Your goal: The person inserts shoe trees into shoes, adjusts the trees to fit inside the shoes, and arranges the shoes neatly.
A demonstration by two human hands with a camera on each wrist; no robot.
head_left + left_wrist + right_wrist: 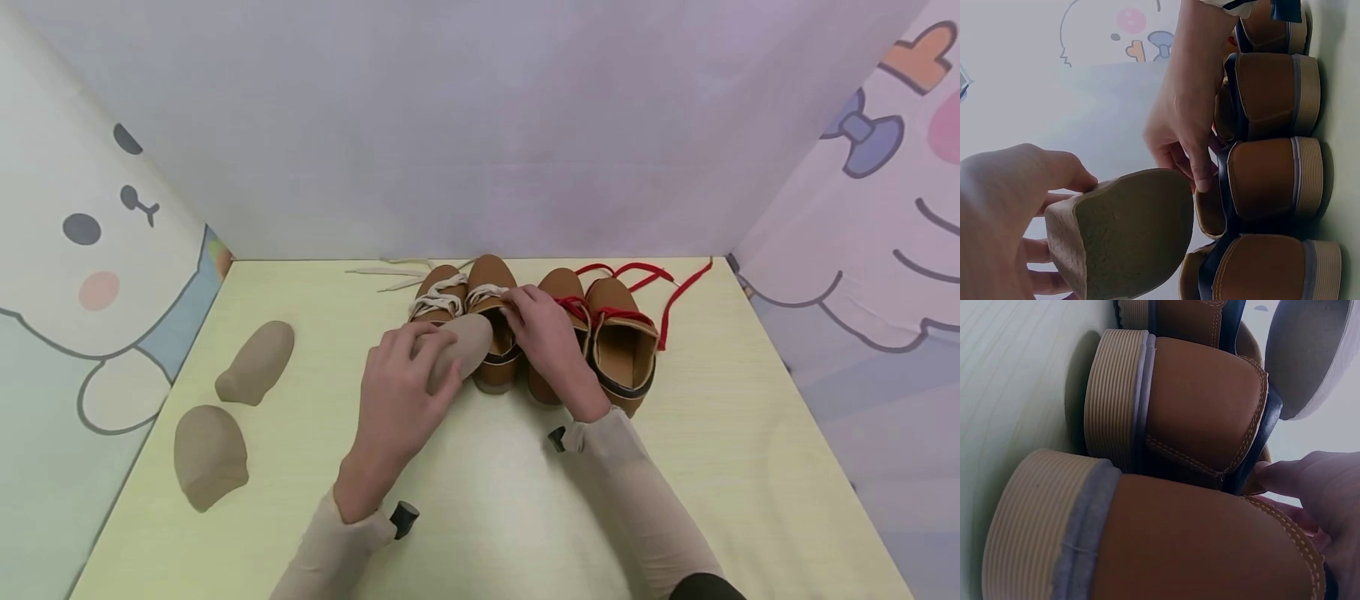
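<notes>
My left hand [393,387] grips a grey-brown moulded shoe insert [468,342] between thumb and fingers. Its rounded end is over the opening of a brown shoe [491,275] with white laces, the second from the left. In the left wrist view the insert [1138,231] is seen from its hollow side, apart from the tabletop. With thumb and fingers, my right hand [547,333] pinches the front edge of that same shoe's opening. From the right wrist, the shoe's heel [1204,406] shows a ribbed sole, and the fingertips [1260,475] are at its collar.
Another white-laced shoe [438,292] stands just left. To the right are two brown shoes with red laces, one [622,350] wide open, the other [558,287] partly behind my right hand. Two more inserts, one slim [258,362] and one broad [210,454], lie at the table's left.
</notes>
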